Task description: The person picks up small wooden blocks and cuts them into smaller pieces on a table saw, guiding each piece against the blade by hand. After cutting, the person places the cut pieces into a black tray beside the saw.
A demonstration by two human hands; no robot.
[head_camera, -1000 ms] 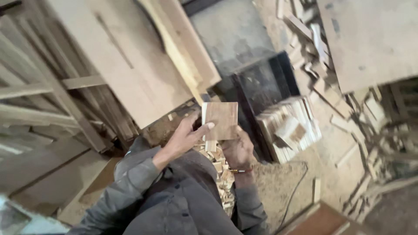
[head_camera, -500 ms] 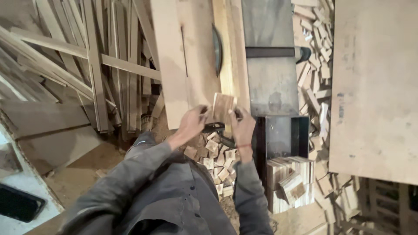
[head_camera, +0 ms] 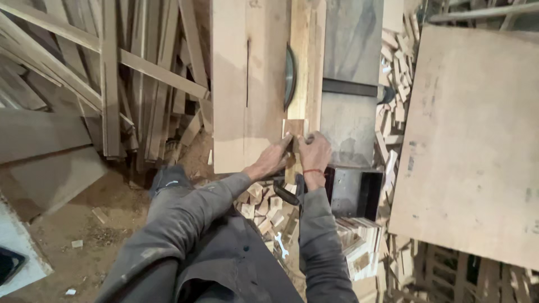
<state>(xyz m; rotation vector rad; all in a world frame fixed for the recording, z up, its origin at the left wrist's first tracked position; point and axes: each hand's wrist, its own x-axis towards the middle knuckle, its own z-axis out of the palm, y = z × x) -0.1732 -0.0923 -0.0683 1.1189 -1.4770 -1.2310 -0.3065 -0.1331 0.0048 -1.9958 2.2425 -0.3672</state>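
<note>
- Tabletop: grey saw bed under both hands, pale board left of the fingers.
- Blade: just beyond the fingers.
- Left hand, right hand: fingers clamped on the block.
- Block: flat on the tabletop, at the fingertips.

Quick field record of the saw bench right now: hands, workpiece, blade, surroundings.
left hand: fingers pressed on the small wood block
right hand: on the block's near edge, beside the left hand
block: flat on the saw table, near side of the saw blade
blade: upright in its slot, apart from the block
fence: wooden strip right of the block
offcuts: piled below the table edge
planks: stacked at left
</note>
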